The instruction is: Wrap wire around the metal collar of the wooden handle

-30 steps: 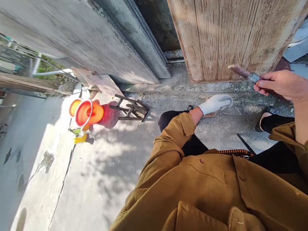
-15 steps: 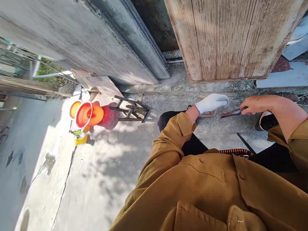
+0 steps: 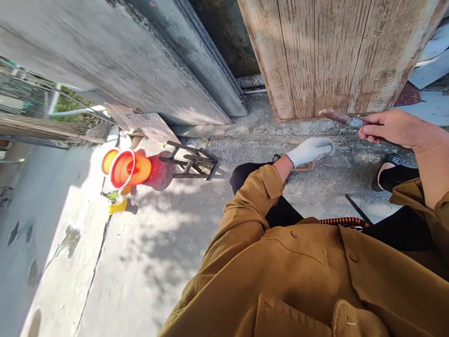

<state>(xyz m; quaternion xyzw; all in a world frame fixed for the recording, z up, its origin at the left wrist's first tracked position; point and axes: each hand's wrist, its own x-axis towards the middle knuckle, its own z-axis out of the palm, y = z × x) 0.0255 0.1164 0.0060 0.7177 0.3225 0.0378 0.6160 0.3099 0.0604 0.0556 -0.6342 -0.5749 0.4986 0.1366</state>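
Right hand (image 3: 391,128), bare, pinches one end of a stick (image 3: 336,116) wound with wire (image 3: 354,123), and from my feed I see the stick's free end overlap the lower edge of the wooden door (image 3: 333,56). Gloved in white, the left hand (image 3: 310,150) curls just beside a brown block (image 3: 307,167), though I cannot tell whether it pinches anything; farther left I see a dark stool (image 3: 189,165) near an orange bucket (image 3: 142,168).

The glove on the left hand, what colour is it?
The glove is white, and it shows best in the head view.
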